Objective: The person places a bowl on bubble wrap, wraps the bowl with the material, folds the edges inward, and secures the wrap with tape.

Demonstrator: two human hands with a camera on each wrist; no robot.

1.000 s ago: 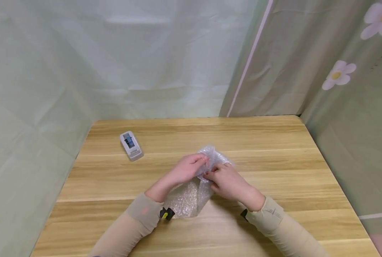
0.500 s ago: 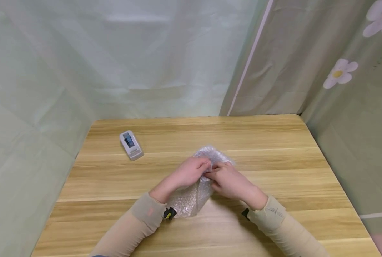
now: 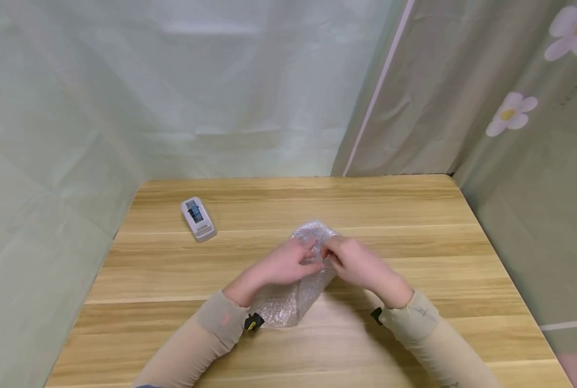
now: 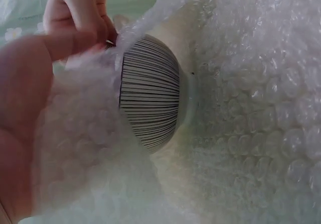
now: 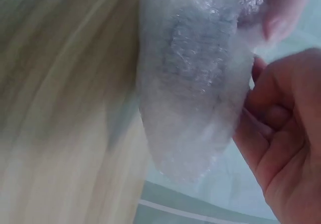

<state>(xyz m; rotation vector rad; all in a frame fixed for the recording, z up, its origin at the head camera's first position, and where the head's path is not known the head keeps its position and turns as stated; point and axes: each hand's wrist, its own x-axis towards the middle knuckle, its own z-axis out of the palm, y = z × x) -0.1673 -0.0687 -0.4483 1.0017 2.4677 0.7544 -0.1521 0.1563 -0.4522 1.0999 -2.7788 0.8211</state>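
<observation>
A sheet of bubble wrap [image 3: 281, 304] lies partly folded over a bowl [image 4: 150, 93] with thin dark stripes, which shows through a gap in the left wrist view. My left hand [image 3: 288, 263] rests on the wrap with its fingers and thumb spread. Across from it, my right hand [image 3: 358, 262] has curled fingers and pinches the wrap by the upper edge of the bundle. In the right wrist view the folded wrap [image 5: 190, 93] hides most of the striped bowl, and the right fingers [image 5: 256, 91] sit right at its side.
A small grey-white case with a dark window [image 3: 198, 219] lies at the back left of the wooden table [image 3: 414, 215]. Pale curtains [image 3: 245, 108] hang behind and on both sides. Each wrist carries a small black camera [image 3: 254, 322].
My left fingers have loosened from their gathered hold and spread over the wrap. My right hand has drawn slightly up and to the right, so the hands stand a little farther apart.
</observation>
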